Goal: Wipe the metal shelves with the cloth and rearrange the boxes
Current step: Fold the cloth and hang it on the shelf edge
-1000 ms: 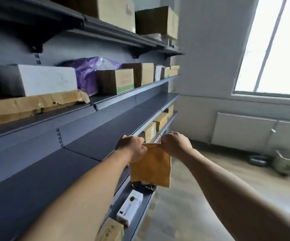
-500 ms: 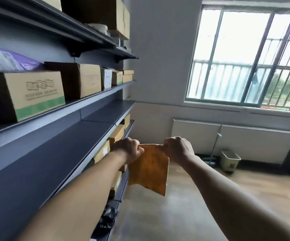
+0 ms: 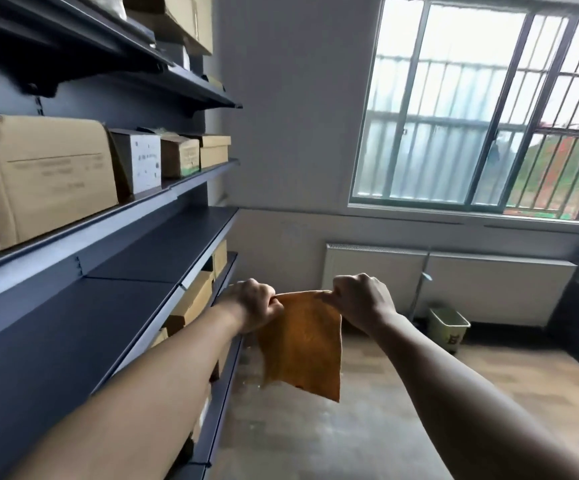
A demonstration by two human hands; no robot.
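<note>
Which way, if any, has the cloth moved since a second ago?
Yes. The cloth has moved forward along the metal shelf, toward its far end.

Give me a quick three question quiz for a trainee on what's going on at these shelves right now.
1. Multiple choice: how is the orange cloth held?
A) draped over a shelf edge
B) pinched at its top corners by the left hand and right hand, hanging in the air
C) bunched in one fist
2. True or false: the white box stands on the same shelf as the large cardboard box.
3. Short answer: what small open-topped container stands on the floor below the window?

Key: 1 B; 2 true; 3 a bin.
</note>
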